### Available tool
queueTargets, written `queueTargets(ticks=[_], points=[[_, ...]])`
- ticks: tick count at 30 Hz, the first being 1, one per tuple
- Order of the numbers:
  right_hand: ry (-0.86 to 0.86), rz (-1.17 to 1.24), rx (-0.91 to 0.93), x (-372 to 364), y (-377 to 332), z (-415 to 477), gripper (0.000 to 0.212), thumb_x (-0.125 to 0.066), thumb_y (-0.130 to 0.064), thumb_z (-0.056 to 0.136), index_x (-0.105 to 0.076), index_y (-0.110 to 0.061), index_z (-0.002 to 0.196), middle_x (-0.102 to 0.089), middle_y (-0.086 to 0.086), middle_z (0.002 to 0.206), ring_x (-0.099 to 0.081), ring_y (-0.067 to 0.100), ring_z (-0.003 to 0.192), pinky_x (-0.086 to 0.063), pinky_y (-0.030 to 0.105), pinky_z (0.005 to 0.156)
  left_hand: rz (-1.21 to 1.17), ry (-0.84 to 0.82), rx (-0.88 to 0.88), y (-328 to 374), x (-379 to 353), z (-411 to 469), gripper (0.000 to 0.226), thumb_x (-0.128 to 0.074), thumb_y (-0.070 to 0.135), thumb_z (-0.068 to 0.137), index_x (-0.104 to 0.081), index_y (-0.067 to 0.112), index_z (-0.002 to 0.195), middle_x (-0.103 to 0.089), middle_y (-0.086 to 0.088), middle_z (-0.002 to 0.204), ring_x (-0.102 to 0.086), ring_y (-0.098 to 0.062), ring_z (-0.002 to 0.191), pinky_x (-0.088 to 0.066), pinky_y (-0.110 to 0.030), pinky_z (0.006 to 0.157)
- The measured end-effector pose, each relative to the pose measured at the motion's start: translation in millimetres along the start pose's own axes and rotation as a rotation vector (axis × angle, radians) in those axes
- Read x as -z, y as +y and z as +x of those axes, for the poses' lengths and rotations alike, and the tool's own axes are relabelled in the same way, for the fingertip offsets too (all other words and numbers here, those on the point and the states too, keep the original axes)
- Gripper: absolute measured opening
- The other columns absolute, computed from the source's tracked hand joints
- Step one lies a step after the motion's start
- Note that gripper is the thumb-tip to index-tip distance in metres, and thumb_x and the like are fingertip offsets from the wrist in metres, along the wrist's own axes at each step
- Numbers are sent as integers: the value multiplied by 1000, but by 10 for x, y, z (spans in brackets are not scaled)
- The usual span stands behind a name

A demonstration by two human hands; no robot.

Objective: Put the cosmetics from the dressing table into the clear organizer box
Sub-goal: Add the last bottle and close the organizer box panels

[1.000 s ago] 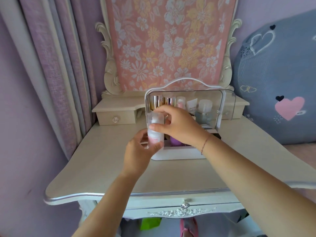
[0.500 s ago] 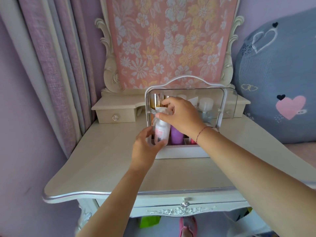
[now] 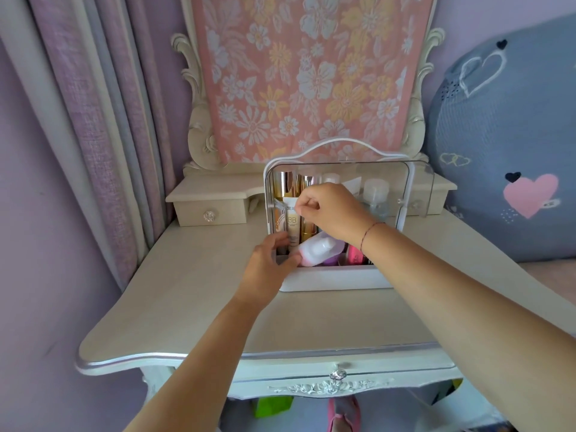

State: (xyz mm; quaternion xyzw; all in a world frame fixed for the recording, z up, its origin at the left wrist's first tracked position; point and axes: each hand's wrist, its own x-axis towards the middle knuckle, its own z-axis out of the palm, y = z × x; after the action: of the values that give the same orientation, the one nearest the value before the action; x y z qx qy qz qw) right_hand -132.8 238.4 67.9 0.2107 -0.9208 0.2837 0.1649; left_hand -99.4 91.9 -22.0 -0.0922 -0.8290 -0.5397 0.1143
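Note:
The clear organizer box (image 3: 339,280) with a white base and handle stands at the middle of the dressing table (image 3: 187,307). Inside it stand gold tubes (image 3: 282,187), a BB cream tube (image 3: 292,224), a pink tube (image 3: 353,257) and a clear bottle with a white cap (image 3: 375,194). A white and pink bottle (image 3: 316,251) lies tilted at the box's front left, its cap pointing right. My left hand (image 3: 269,266) holds that bottle's lower end. My right hand (image 3: 333,213) reaches into the box and pinches the top of the BB cream tube.
A small drawer unit (image 3: 212,210) sits at the table's back left. A floral cloth (image 3: 305,79) covers the mirror behind the box. A curtain (image 3: 109,120) hangs at the left, and a grey cushion with hearts (image 3: 505,151) leans at the right.
The white and pink bottle has tipped from upright to slanting inside the box. My right hand let go of its cap and moved to the BB cream tube.

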Motion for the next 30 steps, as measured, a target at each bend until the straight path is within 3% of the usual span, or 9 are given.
queueTargets(ticks=[2, 6, 10, 12, 16, 19, 21, 25, 30], points=[[97, 10, 25, -14, 16, -10, 16, -56, -13, 87, -72, -12, 87, -72, -1, 81, -64, 15, 78, -53, 33, 76, 31, -1, -16, 5, -42, -12, 51, -75, 17, 77, -53, 22, 123, -57, 15, 104, -53, 20, 84, -44, -3, 76], [342, 125, 1, 44, 86, -35, 14, -58, -12, 86, -71, -9, 85, -70, -1, 77, -62, 17, 74, -52, 32, 72, 138, 31, -63, -11, -152, -21, 64, -76, 34, 62, -53, 34, 122, -57, 11, 110, -61, -8, 95, -51, -37, 88], [516, 226, -84, 145, 231, -136, 13, -57, -10, 86, -70, -11, 84, -65, -4, 75, -58, 14, 63, -46, 22, 67, 184, 124, -109, 15, -292, -14, 64, -76, 37, 59, -53, 31, 118, -60, 7, 108, -59, -17, 96, -50, -42, 84], [488, 212, -131, 181, 366, -198, 14, -56, -14, 87, -70, -13, 87, -65, -4, 74, -61, 18, 63, -48, 25, 70, 197, 176, -99, 38, -344, -12, 63, -80, 32, 61, -52, 26, 117, -59, 5, 106, -58, -20, 95, -50, -42, 83], [348, 119, -169, 212, 625, -313, 31, -49, 2, 83, -70, -19, 95, -68, 1, 90, -59, 17, 98, -41, 18, 81, 156, 220, -31, 43, -342, -9, 54, -78, 28, 70, -47, 19, 113, -59, 4, 91, -59, -24, 89, -51, -38, 73], [193, -44, -108, 273, 733, -376, 48, -46, 13, 78, -70, -17, 108, -67, 0, 108, -50, 21, 109, -37, 23, 89, 151, 183, -8, 74, -249, 28, 59, -73, 23, 75, -44, 16, 126, -54, -2, 105, -56, -21, 90, -49, -34, 77], [106, -167, -52, 289, 777, -371, 45, -51, 9, 79, -70, -19, 108, -70, -4, 106, -49, 23, 109, -36, 32, 93, 177, 151, 23, 94, -181, 91, 60, -68, 20, 79, -40, 14, 132, -48, -2, 111, -54, -20, 93, -47, -33, 79], [-10, -371, 32, 253, 791, -298, 34, -57, -4, 81, -72, -28, 101, -70, -12, 103, -47, 20, 109, -24, 28, 82, 304, 52, 114, 107, -99, 143, 49, -63, 16, 82, -42, 8, 125, -53, -10, 114, -51, -23, 96, -44, -36, 86], [-87, -303, 16, 264, 800, -274, 32, -57, -7, 83, -68, -23, 109, -67, -6, 110, -50, 19, 109, -38, 32, 91, 304, 191, 114, -28, -138, 105, 58, -72, 21, 74, -43, 9, 122, -50, -9, 117, -51, -27, 106, -44, -45, 92]])
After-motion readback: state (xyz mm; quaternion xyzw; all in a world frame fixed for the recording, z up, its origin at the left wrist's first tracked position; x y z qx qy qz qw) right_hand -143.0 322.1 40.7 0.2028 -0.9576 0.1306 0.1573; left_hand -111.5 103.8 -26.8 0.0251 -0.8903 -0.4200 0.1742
